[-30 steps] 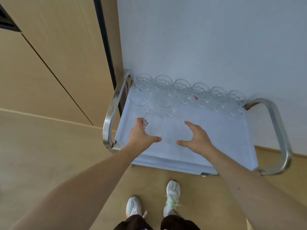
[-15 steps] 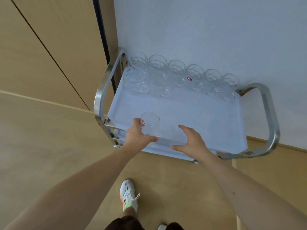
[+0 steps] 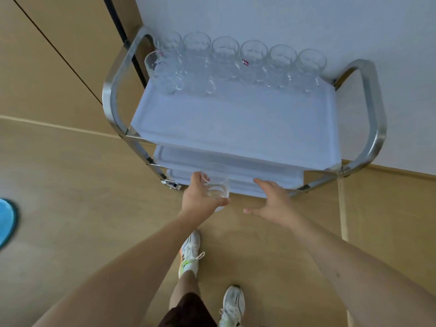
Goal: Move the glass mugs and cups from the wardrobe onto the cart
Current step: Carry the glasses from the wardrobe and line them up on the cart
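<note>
My left hand (image 3: 200, 199) grips a clear glass cup (image 3: 216, 182), held upright in front of the cart's lower shelves. My right hand (image 3: 273, 204) hovers beside it with fingers spread, holding nothing. The cart (image 3: 236, 128) has a white top tray and steel side handles. Several glass mugs (image 3: 238, 60) stand in a row along the tray's back edge, with more mugs (image 3: 165, 72) in front at the back left corner.
A wooden wardrobe (image 3: 59, 55) rises to the left of the cart, and a white wall (image 3: 283, 17) stands behind it. Lower white shelves (image 3: 236, 164) show under the top tray. A blue object (image 3: 6, 220) lies on the floor at the far left. My feet are below.
Both hands have drawn back from over the top tray to below its front edge, the left still holding the cup. I have stepped back from the cart.
</note>
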The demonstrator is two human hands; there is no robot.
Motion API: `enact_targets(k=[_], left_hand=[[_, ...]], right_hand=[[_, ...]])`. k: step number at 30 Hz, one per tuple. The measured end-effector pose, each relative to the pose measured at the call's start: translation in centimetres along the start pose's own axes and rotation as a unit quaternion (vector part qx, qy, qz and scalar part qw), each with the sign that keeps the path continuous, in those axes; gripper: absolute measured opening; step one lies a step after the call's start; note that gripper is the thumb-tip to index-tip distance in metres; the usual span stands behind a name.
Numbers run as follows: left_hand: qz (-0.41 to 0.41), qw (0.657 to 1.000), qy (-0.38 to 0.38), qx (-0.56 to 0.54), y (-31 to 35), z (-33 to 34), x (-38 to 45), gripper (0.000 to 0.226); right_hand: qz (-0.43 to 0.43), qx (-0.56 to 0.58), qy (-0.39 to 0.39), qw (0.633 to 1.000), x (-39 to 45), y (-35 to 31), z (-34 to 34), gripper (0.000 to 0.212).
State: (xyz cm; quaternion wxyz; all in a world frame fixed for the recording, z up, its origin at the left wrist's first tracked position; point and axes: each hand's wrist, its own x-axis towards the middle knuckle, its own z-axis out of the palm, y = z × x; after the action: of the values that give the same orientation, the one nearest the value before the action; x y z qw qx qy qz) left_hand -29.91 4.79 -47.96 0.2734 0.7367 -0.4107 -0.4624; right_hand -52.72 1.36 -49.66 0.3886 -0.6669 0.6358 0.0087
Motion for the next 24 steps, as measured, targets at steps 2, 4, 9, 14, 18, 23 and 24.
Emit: enact_targets(k=[2,4,9,14,18,23,24], left_hand=[[-0.004,1.000,-0.007,0.010,-0.5,0.9,-0.3,0.075],[-0.013,1.000,-0.014,0.012,-1.0,1.7,0.1,0.076],[-0.011,0.999,-0.026,0.047,-2.6,4.2,2.2,0.077],[0.006,0.997,-0.041,0.058,-4.4,6.9,5.6,0.078],[0.039,0.996,-0.036,0.076,-6.2,9.5,9.3,0.078],[0.091,0.991,-0.028,0.089,-8.5,12.5,13.1,0.077],[0.103,0.990,-0.025,0.090,-8.8,12.9,14.0,0.077]], right_hand=[[0.002,0.007,-0.007,1.000,-0.1,0.9,0.1,0.107],[0.007,0.008,-0.009,1.000,0.4,1.8,0.3,0.108],[0.016,0.008,-0.011,1.000,2.6,3.7,1.8,0.109],[0.022,0.009,-0.001,1.000,5.9,6.1,3.7,0.108],[0.022,0.014,0.025,0.999,9.8,8.5,5.3,0.108],[0.018,0.020,0.065,0.998,13.7,11.4,7.6,0.108],[0.012,0.016,0.074,0.997,14.6,11.9,7.8,0.108]])
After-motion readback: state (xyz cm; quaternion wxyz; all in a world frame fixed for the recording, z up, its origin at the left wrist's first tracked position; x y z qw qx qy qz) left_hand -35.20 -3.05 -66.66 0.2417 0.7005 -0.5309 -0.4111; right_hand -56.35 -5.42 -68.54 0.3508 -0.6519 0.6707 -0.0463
